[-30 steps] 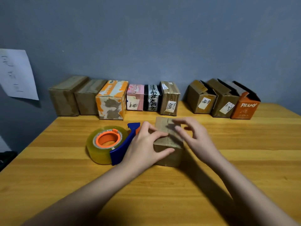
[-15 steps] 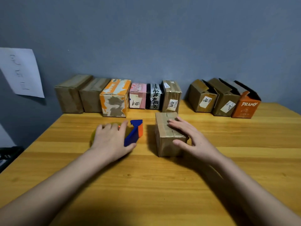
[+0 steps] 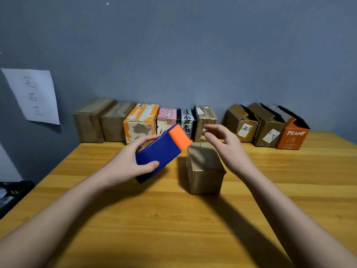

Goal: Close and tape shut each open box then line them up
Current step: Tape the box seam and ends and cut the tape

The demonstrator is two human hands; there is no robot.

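A small brown cardboard box (image 3: 204, 167) stands closed on the wooden table (image 3: 173, 229) in the middle. My left hand (image 3: 133, 161) grips the blue and orange tape dispenser (image 3: 164, 151), lifted off the table just left of the box, its orange end pointing at the box's far top edge. My right hand (image 3: 226, 144) hovers above the box's far right side with fingers loosely spread, thumb and forefinger near each other; whether they pinch tape I cannot tell.
Against the grey wall, several closed boxes (image 3: 143, 126) form a row at left. Three open boxes stand at right, one of them the orange PRAMY box (image 3: 291, 136). A paper sheet (image 3: 32, 95) hangs on the wall at left.
My left hand has picked the tape dispenser up from the table and tilted it toward the box. My right hand has lifted off the box top.
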